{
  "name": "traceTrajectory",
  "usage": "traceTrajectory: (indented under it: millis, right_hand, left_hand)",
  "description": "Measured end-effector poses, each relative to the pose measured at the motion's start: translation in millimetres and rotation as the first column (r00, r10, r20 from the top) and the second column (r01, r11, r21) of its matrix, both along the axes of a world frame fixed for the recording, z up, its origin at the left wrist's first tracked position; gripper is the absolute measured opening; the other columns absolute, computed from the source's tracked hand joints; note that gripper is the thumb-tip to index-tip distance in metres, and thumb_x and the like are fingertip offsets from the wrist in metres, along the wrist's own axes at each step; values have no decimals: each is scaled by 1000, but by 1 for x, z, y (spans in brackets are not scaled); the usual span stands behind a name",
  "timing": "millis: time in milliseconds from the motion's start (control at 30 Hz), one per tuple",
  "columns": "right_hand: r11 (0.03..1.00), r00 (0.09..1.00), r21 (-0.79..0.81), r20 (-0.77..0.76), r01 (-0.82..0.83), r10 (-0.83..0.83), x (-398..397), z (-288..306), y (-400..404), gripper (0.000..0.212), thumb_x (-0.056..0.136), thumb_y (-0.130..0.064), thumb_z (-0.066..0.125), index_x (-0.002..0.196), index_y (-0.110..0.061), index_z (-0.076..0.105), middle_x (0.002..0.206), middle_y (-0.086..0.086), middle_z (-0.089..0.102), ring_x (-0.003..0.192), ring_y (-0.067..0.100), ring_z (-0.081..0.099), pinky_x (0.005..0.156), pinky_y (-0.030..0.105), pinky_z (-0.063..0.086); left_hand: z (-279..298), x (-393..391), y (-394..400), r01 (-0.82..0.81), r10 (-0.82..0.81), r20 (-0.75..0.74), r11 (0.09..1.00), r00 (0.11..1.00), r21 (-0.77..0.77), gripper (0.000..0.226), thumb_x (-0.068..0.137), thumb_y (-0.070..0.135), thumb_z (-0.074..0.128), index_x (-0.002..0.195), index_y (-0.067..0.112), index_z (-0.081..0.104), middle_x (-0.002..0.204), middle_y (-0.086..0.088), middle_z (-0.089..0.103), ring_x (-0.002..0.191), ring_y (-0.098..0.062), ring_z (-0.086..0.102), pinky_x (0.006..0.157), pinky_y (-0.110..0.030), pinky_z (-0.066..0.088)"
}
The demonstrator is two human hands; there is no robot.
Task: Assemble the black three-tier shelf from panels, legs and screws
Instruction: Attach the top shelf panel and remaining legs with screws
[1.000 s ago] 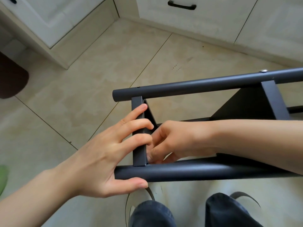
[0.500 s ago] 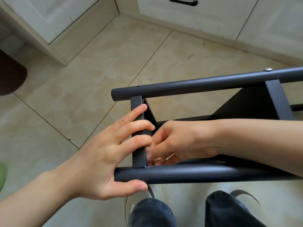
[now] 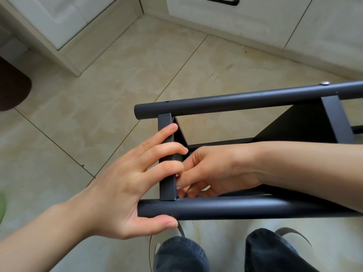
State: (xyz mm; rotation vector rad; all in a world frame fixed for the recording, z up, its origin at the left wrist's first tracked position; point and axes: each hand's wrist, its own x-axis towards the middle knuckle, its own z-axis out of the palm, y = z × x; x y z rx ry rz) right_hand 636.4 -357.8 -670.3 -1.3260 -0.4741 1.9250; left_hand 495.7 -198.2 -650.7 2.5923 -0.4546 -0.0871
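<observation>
Roughly mid-build, I'd say. Shelf frame [image 3: 245, 209] lies on its side on the floor, just in front of the person's knees [image 3: 180, 254]. Two round legs run left-right: near leg [image 3: 235, 210], far leg [image 3: 235, 102]. End panel [image 3: 167, 160] sits between them at the leg tips; a second panel [image 3: 306, 124] is already fixed further right, one silver screw [image 3: 187, 83] visible on the far leg there. End panel looks not yet screwed; an open hole shows near the far leg's tip. What's left past the frame edge: can't tell.

Left hand [image 3: 125, 185]: fingers spread flat over the end panel's edge, thumb under the near leg, bracing. Right hand [image 3: 214, 169]: reaches inside the frame, fingers curled behind the panel; whether they pinch a screw is hidden.

Floor [image 3: 117, 79]: beige stone-look tile. White cabinets [image 3: 255, 20] along the back, black drawer handle [image 3: 221, 1], dark mat [image 3: 11, 85] at left.
</observation>
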Motion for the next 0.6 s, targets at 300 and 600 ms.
traceTrajectory:
  millis: [300,600]
  right_hand:
    - [999,997,-41,-72,-26,23,1,1,-1,31,95,-14,59,68,-19,73,77,1,67,69,12,61,70,25,52]
    - [995,999,-90,-34,-39,36,-5,-1,2,26,96,-17,58,71,-15,66,66,0,58,60,9,57,66,23,48]
  left_hand:
    - [2,-1,-1,2,-2,-11,1000,1000,5,59,94,62,47,118,10,61,144,-4,47,154,-30,16,118,-31,28]
    - [4,-1,-1,4,-4,-31,1000,999,5,53,85,55,61,116,11,61,144,-3,45,155,-28,14,118,-29,27]
